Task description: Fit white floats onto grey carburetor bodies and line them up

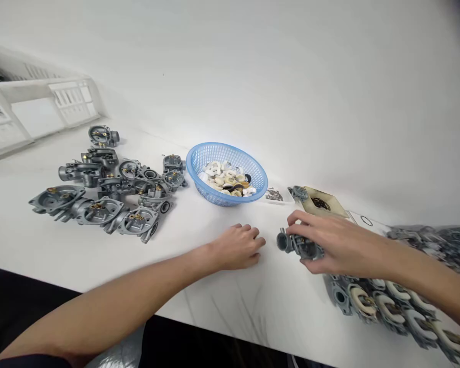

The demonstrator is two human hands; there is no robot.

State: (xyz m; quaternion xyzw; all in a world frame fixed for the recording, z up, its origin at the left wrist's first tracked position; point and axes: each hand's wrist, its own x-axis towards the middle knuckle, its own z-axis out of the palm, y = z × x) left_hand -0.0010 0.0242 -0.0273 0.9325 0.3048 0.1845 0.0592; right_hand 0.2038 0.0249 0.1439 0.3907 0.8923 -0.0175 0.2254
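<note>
My right hand (339, 243) grips a grey die-cast carburetor body (299, 244) from above, its round throat pointing left and its middle hidden by my fingers. My left hand (238, 247) rests on the white table (203, 286) with its fingers loosely curled, holding nothing, a short way left of that carburetor body. Beyond it stands a blue plastic mesh basket (230, 152) of white, cream and black rings. A group of similar bare carburetor bodies (95, 210) lies at the left.
Below my right hand, a row of carburetor bodies with cream gaskets (387, 306) runs to the right edge, with blurred parts (437, 240) behind it. A beige tray (322, 202) and a small white tray of parts (276, 195) sit behind my hands. A white crate (34, 105) stands at back left.
</note>
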